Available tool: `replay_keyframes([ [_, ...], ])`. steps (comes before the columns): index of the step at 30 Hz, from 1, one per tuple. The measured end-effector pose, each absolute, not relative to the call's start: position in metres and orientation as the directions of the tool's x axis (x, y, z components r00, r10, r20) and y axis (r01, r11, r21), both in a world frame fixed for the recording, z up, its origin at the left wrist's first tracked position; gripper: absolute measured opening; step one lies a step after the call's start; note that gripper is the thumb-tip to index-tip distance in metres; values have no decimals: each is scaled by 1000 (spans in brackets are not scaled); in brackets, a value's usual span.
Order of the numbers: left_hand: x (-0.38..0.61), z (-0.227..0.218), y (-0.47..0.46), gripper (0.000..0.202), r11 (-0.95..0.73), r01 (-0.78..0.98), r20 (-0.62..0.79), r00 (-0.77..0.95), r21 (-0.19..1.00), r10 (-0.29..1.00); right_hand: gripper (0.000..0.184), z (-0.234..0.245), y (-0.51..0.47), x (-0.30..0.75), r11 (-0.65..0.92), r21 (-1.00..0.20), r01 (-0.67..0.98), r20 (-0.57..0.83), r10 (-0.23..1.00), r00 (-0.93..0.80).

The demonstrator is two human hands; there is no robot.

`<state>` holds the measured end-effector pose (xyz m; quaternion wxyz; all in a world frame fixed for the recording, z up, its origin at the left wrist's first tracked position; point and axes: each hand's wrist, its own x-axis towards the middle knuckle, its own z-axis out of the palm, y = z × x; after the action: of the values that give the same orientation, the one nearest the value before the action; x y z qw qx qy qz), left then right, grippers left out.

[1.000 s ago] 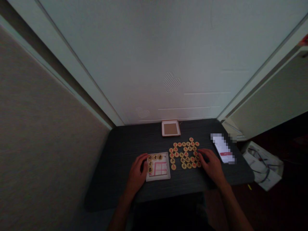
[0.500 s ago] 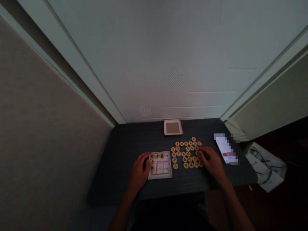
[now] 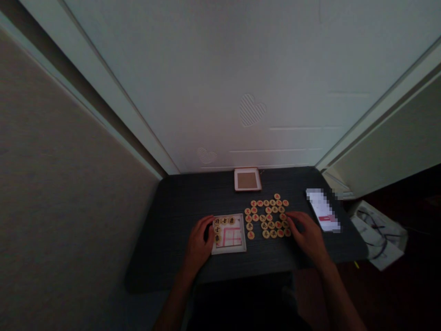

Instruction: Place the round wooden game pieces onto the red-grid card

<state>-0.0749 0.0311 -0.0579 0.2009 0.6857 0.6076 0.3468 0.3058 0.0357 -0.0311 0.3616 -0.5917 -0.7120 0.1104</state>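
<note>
A shallow white box [image 3: 229,250] lies on the dark table with a red-lined sheet inside. Several black-lettered Chinese chess pieces [image 3: 224,220] line its far and left sides. My left hand [image 3: 200,240] is curled at the box's left edge, fingertips and thumb gripping the rim. Right of the box, many round wooden pieces with red or black characters [image 3: 269,225] are spread flat on the table. My right hand [image 3: 306,232] rests at the right border of these pieces, thumb and index finger apart, fingertips beside or touching the outermost ones. I see no piece lifted in it.
An open box lid [image 3: 247,180] lies at the table's far edge, against a white panel with heart patterns. A phone [image 3: 323,209] with a lit, blurred screen lies on the right. Beyond the table's right end, a white container [image 3: 382,239] with cables stands lower down.
My right hand has drawn back slightly to the right, showing more of the pieces at that edge. My left hand keeps its place at the box. The view has tilted a little.
</note>
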Motion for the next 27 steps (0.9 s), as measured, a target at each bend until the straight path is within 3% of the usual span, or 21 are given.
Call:
replay_keyframes([
  [7,-75,-59,31,30,-185,690,237,21,700,971,23,-31,12,274,355,-620,700,409,907,-98],
  [12,-75,-58,31,30,-182,696,238,16,695,971,28,-42,1,256,439,-570,694,430,880,-203],
  [27,-76,-63,32,30,-198,704,254,25,683,967,36,-72,-3,323,346,-488,801,424,897,-130],
])
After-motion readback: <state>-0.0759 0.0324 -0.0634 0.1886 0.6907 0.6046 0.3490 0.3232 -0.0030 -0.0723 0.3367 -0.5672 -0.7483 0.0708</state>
